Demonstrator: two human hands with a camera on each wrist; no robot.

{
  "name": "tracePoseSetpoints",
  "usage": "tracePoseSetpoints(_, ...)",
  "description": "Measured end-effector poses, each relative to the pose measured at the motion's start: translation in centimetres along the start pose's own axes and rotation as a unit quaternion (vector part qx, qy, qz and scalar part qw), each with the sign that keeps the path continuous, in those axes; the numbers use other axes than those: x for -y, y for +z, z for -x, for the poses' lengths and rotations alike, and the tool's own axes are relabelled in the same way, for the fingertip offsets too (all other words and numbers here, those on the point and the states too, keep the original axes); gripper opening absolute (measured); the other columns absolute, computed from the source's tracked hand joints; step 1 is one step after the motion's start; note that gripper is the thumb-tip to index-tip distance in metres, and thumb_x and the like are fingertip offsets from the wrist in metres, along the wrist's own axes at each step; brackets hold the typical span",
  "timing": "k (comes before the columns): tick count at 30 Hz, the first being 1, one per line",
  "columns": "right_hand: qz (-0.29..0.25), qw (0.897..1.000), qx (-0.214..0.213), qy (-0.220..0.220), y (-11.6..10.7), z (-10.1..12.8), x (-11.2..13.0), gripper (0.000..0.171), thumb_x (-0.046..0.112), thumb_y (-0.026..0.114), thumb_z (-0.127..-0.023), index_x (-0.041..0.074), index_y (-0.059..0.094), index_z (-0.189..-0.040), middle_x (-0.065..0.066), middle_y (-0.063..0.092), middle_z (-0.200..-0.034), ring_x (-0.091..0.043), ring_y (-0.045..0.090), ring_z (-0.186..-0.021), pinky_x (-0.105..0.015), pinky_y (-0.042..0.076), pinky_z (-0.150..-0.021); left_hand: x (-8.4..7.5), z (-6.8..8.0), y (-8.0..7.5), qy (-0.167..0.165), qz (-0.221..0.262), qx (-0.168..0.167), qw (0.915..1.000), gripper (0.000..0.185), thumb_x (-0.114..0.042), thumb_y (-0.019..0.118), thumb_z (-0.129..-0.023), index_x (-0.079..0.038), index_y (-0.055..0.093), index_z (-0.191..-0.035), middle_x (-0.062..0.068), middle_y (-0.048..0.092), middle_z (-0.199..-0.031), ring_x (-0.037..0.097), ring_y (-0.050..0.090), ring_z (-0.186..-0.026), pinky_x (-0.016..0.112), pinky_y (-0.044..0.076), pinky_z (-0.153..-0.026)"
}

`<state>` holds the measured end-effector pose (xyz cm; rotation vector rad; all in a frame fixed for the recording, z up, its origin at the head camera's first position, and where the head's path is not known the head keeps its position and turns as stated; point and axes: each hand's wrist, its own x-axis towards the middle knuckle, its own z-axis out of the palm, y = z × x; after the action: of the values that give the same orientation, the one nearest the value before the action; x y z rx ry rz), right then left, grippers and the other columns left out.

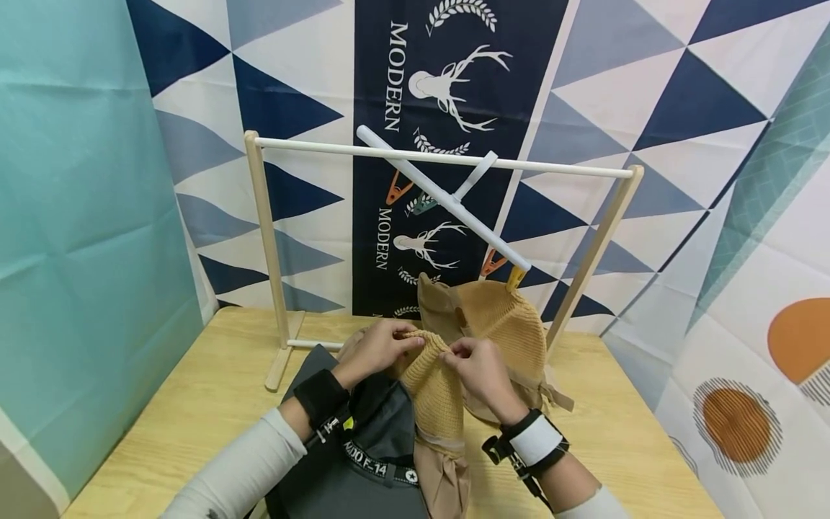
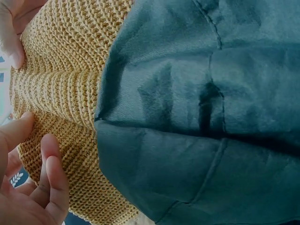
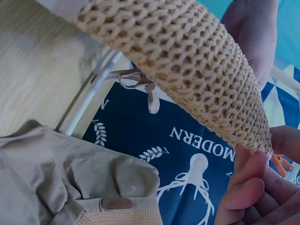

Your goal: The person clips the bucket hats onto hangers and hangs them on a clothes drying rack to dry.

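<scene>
The knit hat (image 1: 436, 404) is on the near side of the rack (image 1: 447, 158), its lower end cut off. The left hand (image 1: 379, 355) and right hand (image 1: 485, 371) pinch its upper edge, some fingertips hidden. The dark hat (image 1: 344, 486), also nearer than the rack, is partly covered by the left arm and cropped below. Under the rack's right half, a second hat (image 1: 509, 324) hangs clipped to the tilted hanger (image 1: 447, 200), hiding the rack's right foot.

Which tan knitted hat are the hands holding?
The nearer hat, pinched by the left hand and the right hand; a yellow clip holds the other hat.
</scene>
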<state>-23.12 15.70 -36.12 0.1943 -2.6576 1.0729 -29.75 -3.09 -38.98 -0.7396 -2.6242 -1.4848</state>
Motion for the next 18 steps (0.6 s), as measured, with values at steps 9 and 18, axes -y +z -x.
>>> tracePoseSetpoints(9,0.01,1.0,-0.005,-0.003,-0.7,-0.8,-0.1,0.011,0.013,0.074,-0.084,0.003,0.073,-0.08,-0.005,0.066,-0.067,-0.009,0.049,-0.055,-0.024,0.04,-0.051,-0.6,-0.3,-0.3,-0.02,-0.032,-0.001,0.9993,0.016,-0.031,0.066,-0.094,-0.018,0.073,-0.098,0.002,0.067,-0.097,0.019,0.068,-0.07,0.025,0.046,-0.059)
tracePoseSetpoints(18,0.016,1.0,-0.002,-0.001,-1.2,-1.4,-0.7,0.011,0.014,0.074,-0.085,0.003,0.074,-0.081,-0.005,0.068,-0.069,-0.009,0.051,-0.057,-0.024,0.041,-0.053,-0.9,-0.6,0.0,-0.02,-0.036,-0.017,0.999,0.019,-0.032,0.064,-0.095,-0.016,0.072,-0.101,0.004,0.063,-0.102,0.013,0.063,-0.073,0.025,0.048,-0.063)
